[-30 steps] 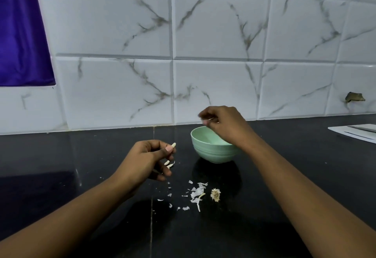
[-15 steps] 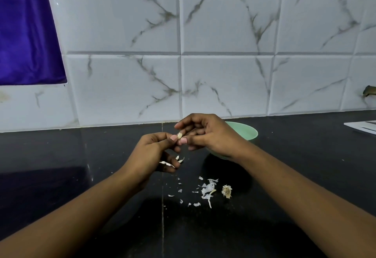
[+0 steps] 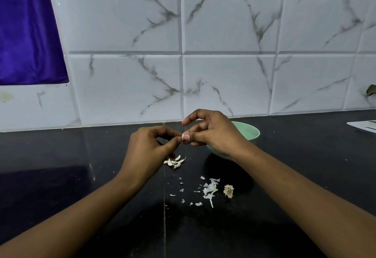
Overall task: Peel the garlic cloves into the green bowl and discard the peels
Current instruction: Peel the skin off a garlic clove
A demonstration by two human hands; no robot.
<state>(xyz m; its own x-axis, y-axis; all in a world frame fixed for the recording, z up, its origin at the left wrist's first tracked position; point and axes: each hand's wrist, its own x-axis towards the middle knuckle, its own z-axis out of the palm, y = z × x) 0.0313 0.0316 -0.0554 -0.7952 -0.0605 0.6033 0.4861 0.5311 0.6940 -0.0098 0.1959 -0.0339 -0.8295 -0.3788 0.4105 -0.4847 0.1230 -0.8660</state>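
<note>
We're pinching the garlic clove (image 3: pixel 183 136) between left hand (image 3: pixel 148 151) and right hand (image 3: pixel 213 135) fingers (image 3: pixel 189 136), short of the green bowl (image 3: pixel 252 133); we're risking it squirting onto the bench (image 3: pixel 305 156) among the peels (image 3: pixel 209 189).

pale clove (image 3: pixel 183 136) near green bowl (image 3: pixel 251 132)

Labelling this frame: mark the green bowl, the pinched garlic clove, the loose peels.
green bowl (image 3: pixel 256 133): head view, right rim.
garlic clove (image 3: pixel 183 136): head view, exposed pale tip.
loose peels (image 3: pixel 209 189): head view, largest flake.

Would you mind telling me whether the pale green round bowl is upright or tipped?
Upright: the pale green round bowl sits on its base, rim up, on the black counter.
</note>
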